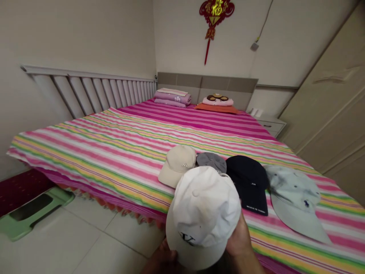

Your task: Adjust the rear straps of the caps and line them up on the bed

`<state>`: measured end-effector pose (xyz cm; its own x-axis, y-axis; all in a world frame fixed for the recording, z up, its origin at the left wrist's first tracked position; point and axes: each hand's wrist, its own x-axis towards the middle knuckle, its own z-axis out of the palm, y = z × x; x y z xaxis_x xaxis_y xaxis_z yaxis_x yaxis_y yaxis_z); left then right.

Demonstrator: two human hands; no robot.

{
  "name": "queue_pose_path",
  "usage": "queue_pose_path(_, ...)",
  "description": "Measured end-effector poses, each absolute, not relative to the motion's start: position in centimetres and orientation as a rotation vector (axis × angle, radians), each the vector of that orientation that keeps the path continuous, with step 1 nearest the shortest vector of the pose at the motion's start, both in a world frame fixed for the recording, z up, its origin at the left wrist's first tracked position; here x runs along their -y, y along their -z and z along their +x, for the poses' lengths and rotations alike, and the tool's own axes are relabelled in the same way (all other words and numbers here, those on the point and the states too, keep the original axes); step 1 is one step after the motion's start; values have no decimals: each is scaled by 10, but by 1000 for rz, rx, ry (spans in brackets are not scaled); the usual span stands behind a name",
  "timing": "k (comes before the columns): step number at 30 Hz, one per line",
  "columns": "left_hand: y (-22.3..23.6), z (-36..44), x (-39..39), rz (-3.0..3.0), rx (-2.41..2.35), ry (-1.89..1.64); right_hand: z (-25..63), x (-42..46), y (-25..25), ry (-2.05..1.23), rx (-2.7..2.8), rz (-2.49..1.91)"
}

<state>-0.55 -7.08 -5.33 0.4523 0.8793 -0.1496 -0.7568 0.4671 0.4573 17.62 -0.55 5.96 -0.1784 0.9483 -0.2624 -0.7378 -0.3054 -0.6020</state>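
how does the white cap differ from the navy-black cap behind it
The white cap is held by the left hand and right hand; the navy-black cap lies on the striped cover. The white cap has dark lettering above its brim, while the navy-black cap has small pale lettering along its brim edge. Both brims point toward the camera.

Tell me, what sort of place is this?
Most likely a bedroom, judging by the wide bed with multicoloured striped fabric covers, its grey-brown panelled headboard and the folded lilac bedding in front of it.
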Motion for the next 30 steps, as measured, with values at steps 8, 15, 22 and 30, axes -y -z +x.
queue_pose_path(8,48,-11,71,496,-404,-925,204,19,-65,-1543,471,-713)
queue_pose_path(15,15,-28,41,644,-382,-829,208,37,-54,-1577,466,-767)
queue_pose_path(22,-24,-22,19,697,-342,-921,216,54,-41,-1636,494,-762)
queue_pose_path(30,-44,-17,18,801,-369,-782,240,74,-36,-1797,616,-776)
